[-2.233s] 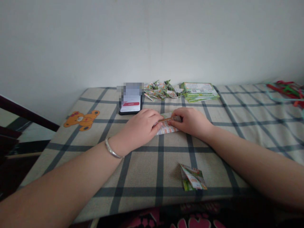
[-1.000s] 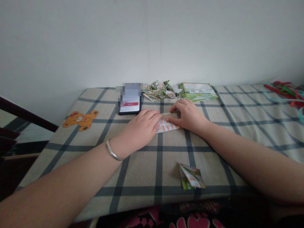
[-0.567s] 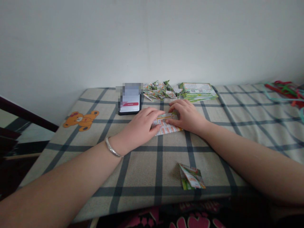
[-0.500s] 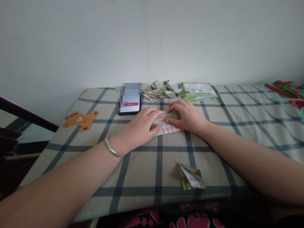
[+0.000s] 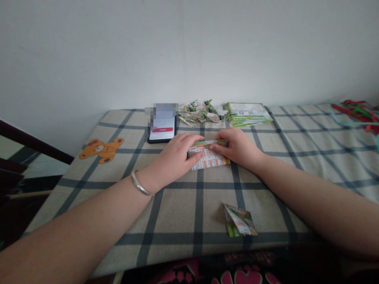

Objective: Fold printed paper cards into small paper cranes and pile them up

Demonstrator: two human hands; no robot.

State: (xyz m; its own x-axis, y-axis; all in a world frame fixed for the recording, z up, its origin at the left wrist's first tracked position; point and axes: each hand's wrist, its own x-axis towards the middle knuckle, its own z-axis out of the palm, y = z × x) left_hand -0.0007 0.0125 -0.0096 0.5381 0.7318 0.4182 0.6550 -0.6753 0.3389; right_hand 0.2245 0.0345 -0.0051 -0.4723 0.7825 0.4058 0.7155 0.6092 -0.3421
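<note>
A folded sheet of printed paper (image 5: 209,157), white with orange and green print, lies on the checked cloth between both hands. My left hand (image 5: 185,152) grips its left end, thumb on the near face and fingers over the far edge. On the right end, my right hand (image 5: 232,146) pinches the upper fold between thumb and curled fingers. The far edge stands slightly raised. Closer to me lies a small folded paper piece (image 5: 239,221) in the same print, touched by neither hand.
Behind the hands are a phone (image 5: 162,132), a heap of folded paper pieces (image 5: 203,113) and a stack of printed sheets (image 5: 248,113). Coloured strips (image 5: 357,112) lie at the far right. A bear picture (image 5: 102,150) is at left. The wall (image 5: 189,51) borders the table's back.
My right hand's fingers have drawn back toward me and closed on the paper's far edge. That edge now stands up as a narrow fold. My left hand has barely moved.
</note>
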